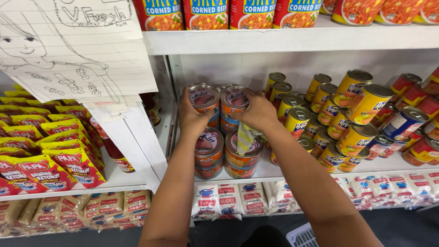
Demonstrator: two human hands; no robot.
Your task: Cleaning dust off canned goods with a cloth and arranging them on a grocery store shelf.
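My left hand (191, 116) grips the side of a round tin (204, 98) with a pink lid, on top of a stack on the white shelf (270, 171). My right hand (258, 113) rests on the neighbouring orange tin (234, 101) and also holds a yellow-and-white cloth (245, 138) that hangs down over the tin below (240, 158). Both top tins stand on a lower layer of the same tins (209, 151).
Yellow tins (361, 100) and red and blue tins (407, 123) lie piled to the right. Red tins (249, 13) line the shelf above. Red sauce pouches (45, 155) fill the left shelf under a paper drawing (68, 45). White bags (228, 199) sit below, with a white basket (302, 235).
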